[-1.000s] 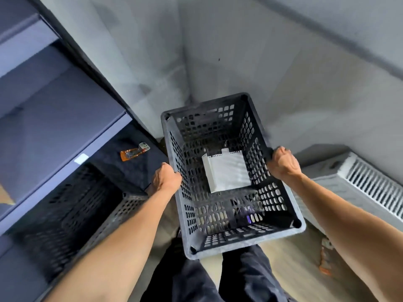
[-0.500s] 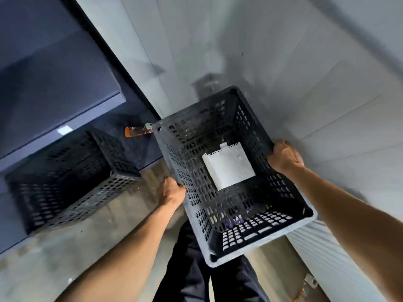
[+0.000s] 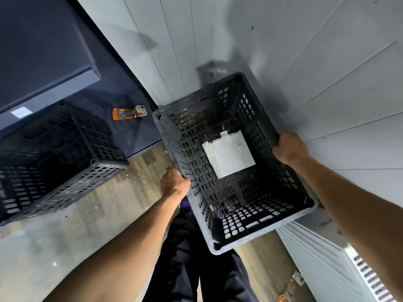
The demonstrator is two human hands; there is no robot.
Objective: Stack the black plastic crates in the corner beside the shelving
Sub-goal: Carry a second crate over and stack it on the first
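Grip: L hand (image 3: 175, 184) + R hand (image 3: 290, 147) hold the crate (image 3: 261, 234) by its long sides, fingers curled on the rim.
Axis: long way points to corner (image 3: 197, 62), ahead.
2nd crate (image 3: 54, 162): left, nearer L hand.

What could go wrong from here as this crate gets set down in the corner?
1. The right hand grips the crate on the side nearest the wall; knuckles could get pinched as the crate goes into the corner.
2. The loose white paper lies inside the crate; it may get trapped once the second crate is stacked on top.
3. The radiator sits close to the crate's near corner; a swing could knock it.
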